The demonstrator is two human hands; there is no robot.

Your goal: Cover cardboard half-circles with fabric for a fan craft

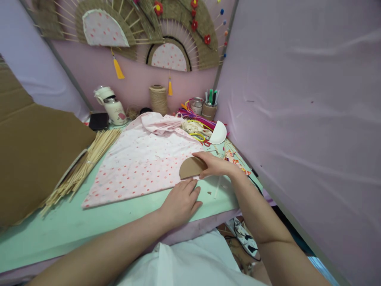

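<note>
A brown cardboard half-circle (192,167) lies on the pink polka-dot cloth (131,174), close to the cloth's front right edge. My right hand (212,163) grips the half-circle's right end, fingers at its curved side and thumb by the straight side. Just below it, my left hand (182,201) rests palm down on the green tabletop, fingers stretched out, with the fingertips at the cloth's front edge. The cloth is spread flat in front and bunched up at the back.
Left of the cloth lie a bundle of thin sticks (92,155) and a large cardboard sheet (38,159). Behind stand a white bottle (114,109), a twine spool (158,99) and a pen holder (209,109). A white half-circle (218,132) and scissors (205,142) lie at right.
</note>
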